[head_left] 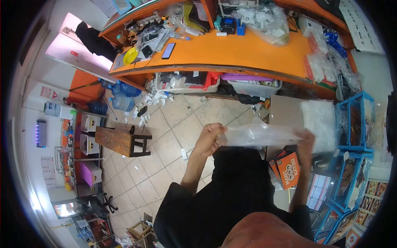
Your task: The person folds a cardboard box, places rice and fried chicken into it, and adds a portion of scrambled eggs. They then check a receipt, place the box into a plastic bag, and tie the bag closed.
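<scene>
A clear plastic bag (260,135) is stretched sideways in front of my body, above my lap. My left hand (210,139) is closed on its left end, with the fingers curled in. At the other end my right hand (305,142) grips the bag; its fingers are partly blurred. Just beyond my right hand lies a stack of whitish plastic bags (320,122) on a grey-brown surface (285,108). Orange printed boxes (286,170) sit below the bag, near my right forearm.
Blue plastic baskets (352,177) holding packets line the right side. An orange counter (248,51) runs across the front, with a phone (168,51) and a yellow bowl (130,56) on it. A wooden bench (115,141) stands on the tiled floor at left, near water jugs (123,101).
</scene>
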`<state>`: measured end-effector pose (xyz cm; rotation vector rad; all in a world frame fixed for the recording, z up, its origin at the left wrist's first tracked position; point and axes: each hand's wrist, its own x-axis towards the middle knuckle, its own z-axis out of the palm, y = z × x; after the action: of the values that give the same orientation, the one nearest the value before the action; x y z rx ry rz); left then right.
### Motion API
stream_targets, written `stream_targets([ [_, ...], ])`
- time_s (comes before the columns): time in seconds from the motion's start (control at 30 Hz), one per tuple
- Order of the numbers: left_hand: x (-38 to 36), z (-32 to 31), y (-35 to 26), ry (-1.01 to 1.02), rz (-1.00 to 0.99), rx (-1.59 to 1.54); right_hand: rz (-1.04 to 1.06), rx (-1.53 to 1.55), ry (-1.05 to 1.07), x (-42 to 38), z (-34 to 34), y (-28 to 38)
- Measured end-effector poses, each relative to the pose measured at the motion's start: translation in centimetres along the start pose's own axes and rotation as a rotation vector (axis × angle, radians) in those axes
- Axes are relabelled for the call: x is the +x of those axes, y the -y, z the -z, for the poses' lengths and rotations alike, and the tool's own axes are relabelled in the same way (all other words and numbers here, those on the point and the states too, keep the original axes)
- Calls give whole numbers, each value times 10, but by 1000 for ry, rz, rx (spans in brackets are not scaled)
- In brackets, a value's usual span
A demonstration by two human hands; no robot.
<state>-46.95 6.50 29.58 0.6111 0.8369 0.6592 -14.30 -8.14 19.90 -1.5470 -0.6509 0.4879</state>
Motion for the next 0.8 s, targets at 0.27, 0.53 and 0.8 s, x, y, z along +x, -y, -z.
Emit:
stream_targets([
  [0.27,33,31,-12,-298,-781,325,212,-136,109,-54,-16,69],
  [0.53,44,30,-28,-599,-814,254,-15,-515,242,-104,-24,39],
  [0.8,56,52,12,-642,-479,836,-59,-1230,-1,-156,20,-38],
])
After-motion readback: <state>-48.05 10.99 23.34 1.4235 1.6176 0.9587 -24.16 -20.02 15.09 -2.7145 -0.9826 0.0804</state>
